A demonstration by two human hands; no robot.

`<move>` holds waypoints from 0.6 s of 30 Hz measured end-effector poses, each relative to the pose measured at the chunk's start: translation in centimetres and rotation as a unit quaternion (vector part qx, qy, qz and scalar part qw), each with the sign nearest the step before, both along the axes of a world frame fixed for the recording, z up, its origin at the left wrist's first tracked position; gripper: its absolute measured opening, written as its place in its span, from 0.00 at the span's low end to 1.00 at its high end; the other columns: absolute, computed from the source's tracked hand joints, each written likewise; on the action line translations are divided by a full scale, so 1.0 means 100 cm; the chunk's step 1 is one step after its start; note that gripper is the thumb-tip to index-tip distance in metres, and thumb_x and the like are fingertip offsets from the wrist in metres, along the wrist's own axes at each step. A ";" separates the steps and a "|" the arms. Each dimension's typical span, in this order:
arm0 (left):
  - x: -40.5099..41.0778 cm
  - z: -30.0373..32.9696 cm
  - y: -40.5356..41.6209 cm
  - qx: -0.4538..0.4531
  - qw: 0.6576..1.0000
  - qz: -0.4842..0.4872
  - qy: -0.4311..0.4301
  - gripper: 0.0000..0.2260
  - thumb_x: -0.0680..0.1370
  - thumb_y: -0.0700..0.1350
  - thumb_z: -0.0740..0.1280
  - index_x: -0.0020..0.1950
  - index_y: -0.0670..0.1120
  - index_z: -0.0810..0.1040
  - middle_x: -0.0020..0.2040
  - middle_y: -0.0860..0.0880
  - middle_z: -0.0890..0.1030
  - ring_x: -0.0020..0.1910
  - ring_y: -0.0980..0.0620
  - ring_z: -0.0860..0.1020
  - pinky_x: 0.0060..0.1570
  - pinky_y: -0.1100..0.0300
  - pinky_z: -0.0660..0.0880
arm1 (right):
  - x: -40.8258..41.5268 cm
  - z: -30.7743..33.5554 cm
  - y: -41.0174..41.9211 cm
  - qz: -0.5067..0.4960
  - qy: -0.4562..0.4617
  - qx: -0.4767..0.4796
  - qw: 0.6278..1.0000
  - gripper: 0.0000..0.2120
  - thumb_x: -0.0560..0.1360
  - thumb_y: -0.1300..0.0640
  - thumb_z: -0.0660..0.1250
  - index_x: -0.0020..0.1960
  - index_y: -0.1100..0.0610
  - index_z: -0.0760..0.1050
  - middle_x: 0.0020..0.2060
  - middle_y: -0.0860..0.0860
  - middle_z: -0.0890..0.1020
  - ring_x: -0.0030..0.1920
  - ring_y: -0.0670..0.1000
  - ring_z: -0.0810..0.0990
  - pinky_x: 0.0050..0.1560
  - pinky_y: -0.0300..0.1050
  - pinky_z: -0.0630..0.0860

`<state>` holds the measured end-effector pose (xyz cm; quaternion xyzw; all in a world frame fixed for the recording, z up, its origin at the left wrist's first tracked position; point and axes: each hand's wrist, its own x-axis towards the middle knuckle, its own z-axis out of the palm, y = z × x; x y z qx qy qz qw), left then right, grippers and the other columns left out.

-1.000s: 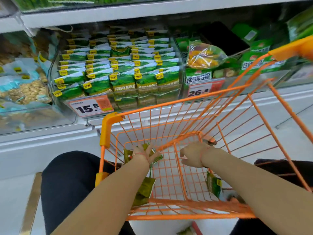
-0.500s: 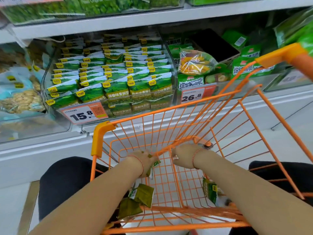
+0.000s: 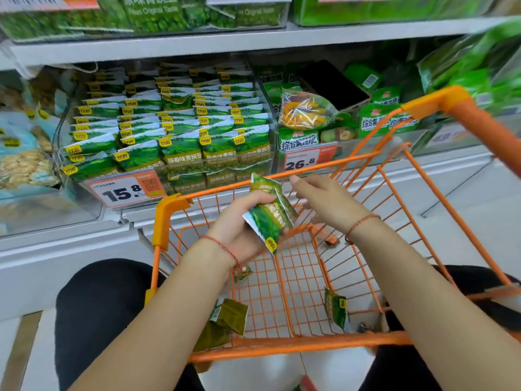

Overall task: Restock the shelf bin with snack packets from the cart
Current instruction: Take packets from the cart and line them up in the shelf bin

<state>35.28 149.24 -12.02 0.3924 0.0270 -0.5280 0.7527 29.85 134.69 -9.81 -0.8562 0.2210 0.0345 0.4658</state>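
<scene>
shelf bin (image 3: 166,128) sitting behind cart's front rim, rows nearly full, tag reading 15.8; neighbouring tag 26.8.
cart (image 3: 282,344) carrying few loose packets near rear edge.
left hand (image 3: 239,230) gripping green snack packets (image 3: 267,213) above cart's front-left corner; print blurred.
right hand (image 3: 327,201) hovering beside, fingers relaxed, holding nothing.
advice: squaring packets, slotting upright into front row, labels facing out.

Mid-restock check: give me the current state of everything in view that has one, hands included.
Left hand: grips green snack packets, lifted above the cart.
Right hand: open, empty, beside the packets.
Orange wire cart: a few green packets left on its floor.
Clear shelf bin with the 15.8 tag: nearly full of upright green packets.
</scene>
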 end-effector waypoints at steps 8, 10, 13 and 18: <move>-0.006 0.003 0.002 0.017 0.998 0.040 0.042 0.23 0.71 0.46 0.67 0.65 0.40 0.73 0.61 0.37 0.78 0.56 0.39 0.78 0.46 0.45 0.79 | -0.018 -0.010 -0.003 0.004 0.061 0.370 0.927 0.24 0.68 0.50 0.70 0.62 0.54 0.74 0.48 0.52 0.82 0.43 0.48 0.84 0.39 0.38 0.80; -0.004 0.001 0.003 0.034 0.998 0.033 0.037 0.19 0.75 0.46 0.66 0.64 0.40 0.74 0.60 0.38 0.78 0.52 0.41 0.79 0.44 0.47 0.79 | -0.018 -0.013 -0.003 -0.014 0.061 0.400 0.915 0.25 0.66 0.53 0.71 0.62 0.54 0.74 0.47 0.52 0.82 0.41 0.48 0.84 0.36 0.35 0.79; -0.004 -0.001 0.005 0.014 0.998 0.040 0.046 0.17 0.74 0.43 0.65 0.61 0.39 0.74 0.58 0.37 0.76 0.55 0.39 0.77 0.48 0.45 0.77 | -0.017 -0.020 0.001 -0.042 0.071 0.429 0.900 0.24 0.64 0.51 0.72 0.59 0.56 0.76 0.46 0.54 0.82 0.40 0.49 0.84 0.37 0.37 0.80; -0.005 -0.011 0.006 -0.019 0.996 0.048 0.069 0.13 0.73 0.42 0.64 0.56 0.38 0.75 0.58 0.36 0.77 0.63 0.37 0.74 0.57 0.44 0.75 | -0.020 -0.017 0.009 -0.007 0.104 0.419 0.902 0.27 0.65 0.47 0.70 0.61 0.56 0.74 0.34 0.49 0.83 0.36 0.47 0.84 0.37 0.38 0.81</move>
